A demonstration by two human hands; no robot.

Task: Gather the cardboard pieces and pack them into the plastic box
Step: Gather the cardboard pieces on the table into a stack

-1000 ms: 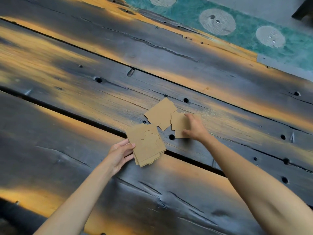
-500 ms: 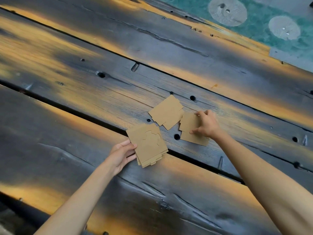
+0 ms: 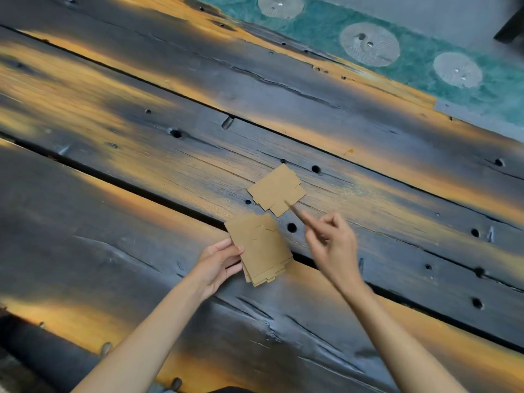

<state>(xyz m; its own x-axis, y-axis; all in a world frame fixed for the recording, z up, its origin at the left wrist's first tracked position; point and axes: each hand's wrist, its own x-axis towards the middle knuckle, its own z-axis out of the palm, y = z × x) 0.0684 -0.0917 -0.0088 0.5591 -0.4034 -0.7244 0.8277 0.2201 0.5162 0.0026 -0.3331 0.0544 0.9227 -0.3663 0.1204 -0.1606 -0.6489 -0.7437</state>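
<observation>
My left hand [image 3: 219, 260] grips the left edge of a stack of brown cardboard pieces [image 3: 262, 246], held just above the dark wooden table [image 3: 141, 165]. My right hand [image 3: 333, 245] pinches one cardboard piece [image 3: 296, 212], lifted and seen nearly edge-on as a thin brown strip, right of the stack. One or two more notched cardboard pieces [image 3: 276, 188] lie flat on the table beyond the stack. No plastic box is in view.
The table is made of wide planks with dark gaps and several round holes [image 3: 291, 227]. Beyond its far edge lies a green mat with pale round patches [image 3: 368, 43] on a grey floor.
My right hand has lifted its cardboard piece off the table, tipped it on edge and brought it toward the stack. The left hand has kept hold of the stack.
</observation>
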